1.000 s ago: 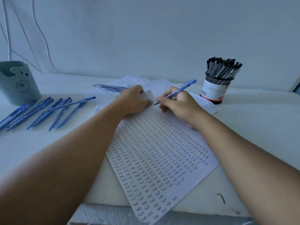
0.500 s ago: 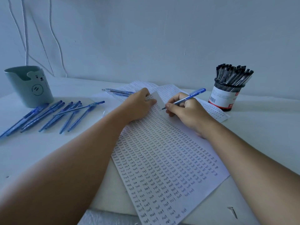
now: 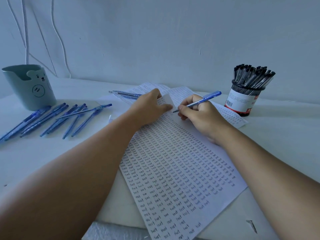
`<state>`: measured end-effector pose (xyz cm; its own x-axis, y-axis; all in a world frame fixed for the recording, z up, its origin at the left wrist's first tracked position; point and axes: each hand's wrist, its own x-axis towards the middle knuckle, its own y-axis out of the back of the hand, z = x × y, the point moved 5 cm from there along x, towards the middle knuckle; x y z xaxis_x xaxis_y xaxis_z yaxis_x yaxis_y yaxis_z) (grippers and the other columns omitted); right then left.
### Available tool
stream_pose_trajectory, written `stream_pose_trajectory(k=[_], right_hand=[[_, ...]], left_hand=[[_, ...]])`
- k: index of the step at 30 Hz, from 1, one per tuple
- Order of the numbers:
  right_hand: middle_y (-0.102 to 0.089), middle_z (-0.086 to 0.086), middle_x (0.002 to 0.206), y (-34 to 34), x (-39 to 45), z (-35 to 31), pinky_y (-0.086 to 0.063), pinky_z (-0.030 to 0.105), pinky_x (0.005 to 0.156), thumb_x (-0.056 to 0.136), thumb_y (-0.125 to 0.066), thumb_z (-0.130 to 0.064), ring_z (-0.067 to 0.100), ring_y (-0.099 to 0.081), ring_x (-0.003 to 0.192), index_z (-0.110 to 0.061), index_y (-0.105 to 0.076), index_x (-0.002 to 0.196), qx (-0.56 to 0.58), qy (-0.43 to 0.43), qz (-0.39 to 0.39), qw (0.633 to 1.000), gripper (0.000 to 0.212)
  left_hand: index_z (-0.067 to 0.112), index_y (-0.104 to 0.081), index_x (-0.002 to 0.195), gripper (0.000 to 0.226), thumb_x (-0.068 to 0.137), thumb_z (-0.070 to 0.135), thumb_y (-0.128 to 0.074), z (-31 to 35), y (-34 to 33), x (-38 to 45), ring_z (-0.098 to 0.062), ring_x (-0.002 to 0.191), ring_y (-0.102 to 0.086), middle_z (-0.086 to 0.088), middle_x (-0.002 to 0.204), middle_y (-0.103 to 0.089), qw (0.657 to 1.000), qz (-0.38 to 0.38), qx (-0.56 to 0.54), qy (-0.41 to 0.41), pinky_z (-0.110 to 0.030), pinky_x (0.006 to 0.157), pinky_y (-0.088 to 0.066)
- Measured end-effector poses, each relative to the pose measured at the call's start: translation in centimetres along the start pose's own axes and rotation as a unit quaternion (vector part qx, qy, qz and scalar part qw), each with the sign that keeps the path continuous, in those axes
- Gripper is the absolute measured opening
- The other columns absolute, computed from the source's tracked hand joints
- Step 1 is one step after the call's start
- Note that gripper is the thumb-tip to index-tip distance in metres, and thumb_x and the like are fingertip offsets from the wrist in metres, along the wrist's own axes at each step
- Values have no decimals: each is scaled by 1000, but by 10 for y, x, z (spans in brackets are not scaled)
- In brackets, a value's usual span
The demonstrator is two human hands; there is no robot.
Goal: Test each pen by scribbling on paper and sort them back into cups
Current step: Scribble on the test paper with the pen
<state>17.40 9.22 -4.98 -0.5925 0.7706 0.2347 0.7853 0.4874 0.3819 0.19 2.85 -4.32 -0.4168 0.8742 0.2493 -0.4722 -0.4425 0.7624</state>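
White table (image 3: pixel 285 135); large white paper sheet covered in handwritten rows (image 3: pixel 173 170) runs 6 to 12 o'clock at centre. Teal bear-face cup (image 3: pixel 29 87) at 10 o'clock, loose blue pens (image 3: pixel 52 118) fanned beside it. Black mesh cup of black pens (image 3: pixel 242 99) at 2 o'clock. Left hand (image 3: pixel 149 108) curls round the sheet's lifted top corner. Right hand (image 3: pixel 199 115) pinches translucent blue pen (image 3: pixel 199 102), long axis 2–8 o'clock, tip at the paper just right of the left thumb. Tip contact hard to make out.
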Motion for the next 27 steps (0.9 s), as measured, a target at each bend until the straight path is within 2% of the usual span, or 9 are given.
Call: stream_pose_trajectory(k=[7, 13, 19, 27], right_hand=[[-75, -7, 79, 0, 3, 6, -58, 43, 95, 101, -66, -25, 12, -68, 81, -17, -67, 98, -21, 0, -20, 1000, 9], [-75, -7, 81, -2, 5, 7, -54, 30, 84, 102, -65, -27, 6, -65, 77, -19, -66, 99, -42, 4, -28, 999, 9], [-75, -9, 80, -4, 6, 6, -53, 30, 83, 102, -65, -27, 4, -64, 76, -19, -66, 98, -54, 7, -28, 998, 9], [-76, -12, 82, -5, 6, 6, -55, 37, 91, 102, -65, -30, 7, -67, 83, -23, -67, 98, -73, 7, -33, 997, 8]], left_hand=[[19, -48, 98, 36, 94, 49, -66, 2, -1, -1, -14, 73, -52, 1, 88, -58, 1000, 0, 9, -1, -32, 60, -39], [15, -48, 100, 37, 95, 48, -66, 3, 0, -2, -11, 71, -47, 4, 85, -54, 1000, 9, 20, -9, -32, 58, -35], [17, -48, 100, 36, 95, 49, -65, 2, -2, -2, -10, 73, -49, 4, 87, -54, 1000, 2, 16, -3, -32, 59, -36], [17, -48, 100, 36, 96, 49, -64, 4, -2, -3, -11, 72, -49, 4, 87, -54, 1000, -1, 27, -2, -32, 58, -36]])
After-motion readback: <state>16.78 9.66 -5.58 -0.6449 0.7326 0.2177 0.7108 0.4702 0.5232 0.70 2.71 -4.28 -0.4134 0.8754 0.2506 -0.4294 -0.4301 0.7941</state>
